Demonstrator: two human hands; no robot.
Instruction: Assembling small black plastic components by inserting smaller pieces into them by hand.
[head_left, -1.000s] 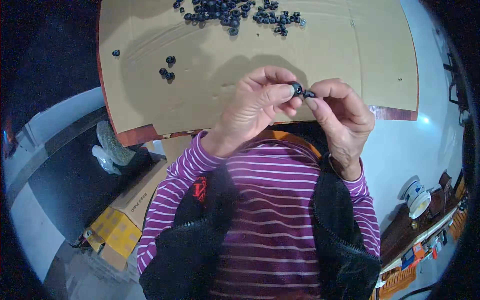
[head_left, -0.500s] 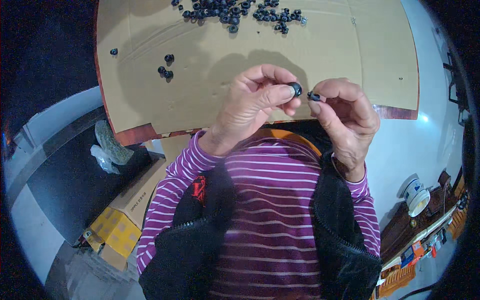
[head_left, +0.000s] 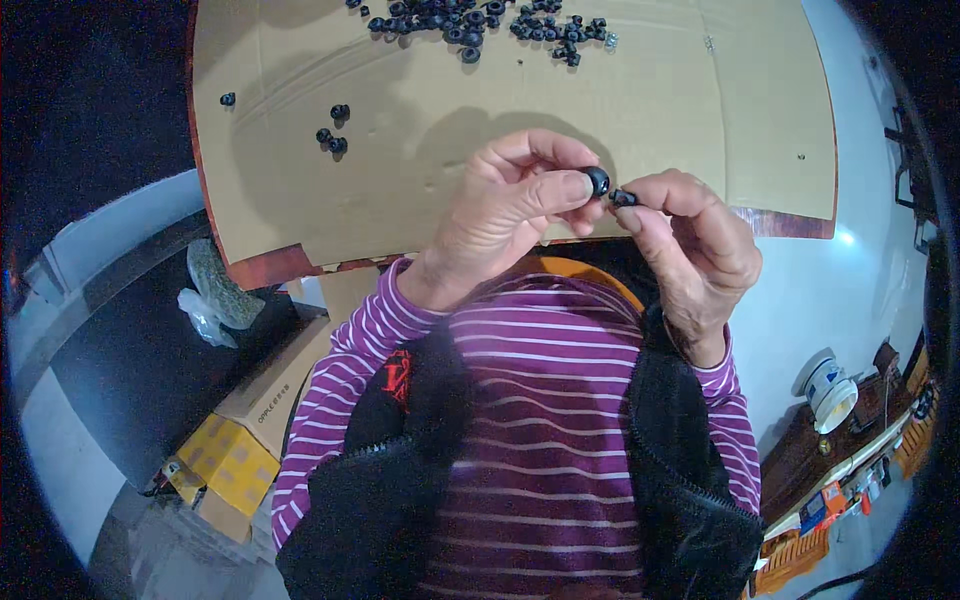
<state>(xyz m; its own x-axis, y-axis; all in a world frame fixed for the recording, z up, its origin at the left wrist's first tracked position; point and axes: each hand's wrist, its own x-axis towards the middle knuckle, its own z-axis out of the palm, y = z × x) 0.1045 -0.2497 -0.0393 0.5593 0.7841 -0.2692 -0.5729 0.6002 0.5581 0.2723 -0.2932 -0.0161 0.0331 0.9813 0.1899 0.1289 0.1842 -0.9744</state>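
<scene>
Pinching a rounded black part (head_left: 597, 182) between thumb and fingers, the left hand (head_left: 505, 200) has its grip closed down to the part's width; the right hand (head_left: 700, 240) has its grip narrowed on a smaller black part (head_left: 625, 198) at the thumb and fingertip. Both parts sit between 1 and 2 o'clock of the view, above the near edge of the cardboard-covered surface (head_left: 780, 120), the smaller one just beside the rounded one at about its 4 o'clock; I cannot tell whether they touch. A heap of black parts (head_left: 440, 20) lies at 12 o'clock, three loose pieces (head_left: 338, 146) between 10 and 11, and a single piece (head_left: 228, 99) at 10. As for writing, dark lettering runs along a brown carton (head_left: 265, 385) near 8 o'clock, beside a yellow box (head_left: 235, 455). A red emblem (head_left: 397, 378) marks the dark jacket (head_left: 380, 500) between 7 and 8 o'clock. Between 3 and 4, a white tub (head_left: 828, 390) carries a blue-marked label, too small to read.
</scene>
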